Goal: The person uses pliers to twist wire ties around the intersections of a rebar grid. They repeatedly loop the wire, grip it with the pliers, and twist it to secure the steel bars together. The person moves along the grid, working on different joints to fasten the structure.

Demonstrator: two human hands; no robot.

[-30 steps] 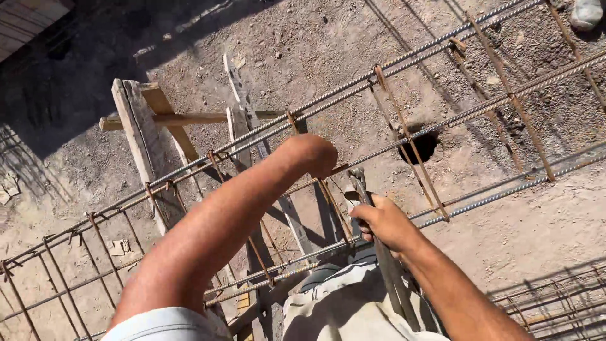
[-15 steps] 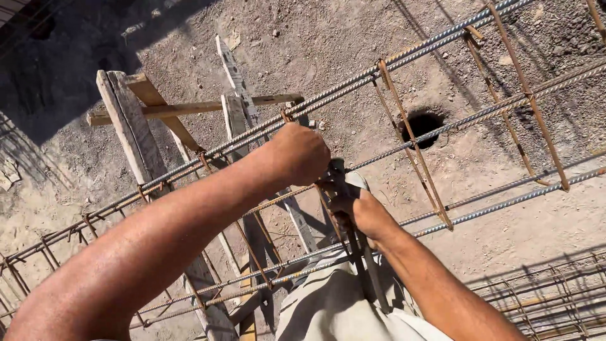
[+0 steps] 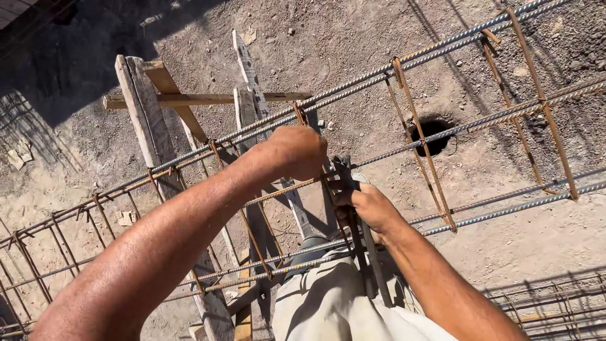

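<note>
The left hand (image 3: 297, 151) is clenched around a rusty stirrup (image 3: 278, 189) where it crosses the long rebar (image 3: 379, 72), steadying the joint. The right hand (image 3: 372, 208) is clamped on a dark tying tool (image 3: 363, 252) whose head meets the same crossing. The cage rests on a wooden trestle (image 3: 145, 120) above the dirt. No packages, labels or signs are visible.

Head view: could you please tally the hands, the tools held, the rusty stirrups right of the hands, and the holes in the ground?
Hands: 2, left hand, right hand
Dark-handled tool: 1
Rusty stirrups right of the hands: 2
Hole in the ground: 1
Total: 6
</note>
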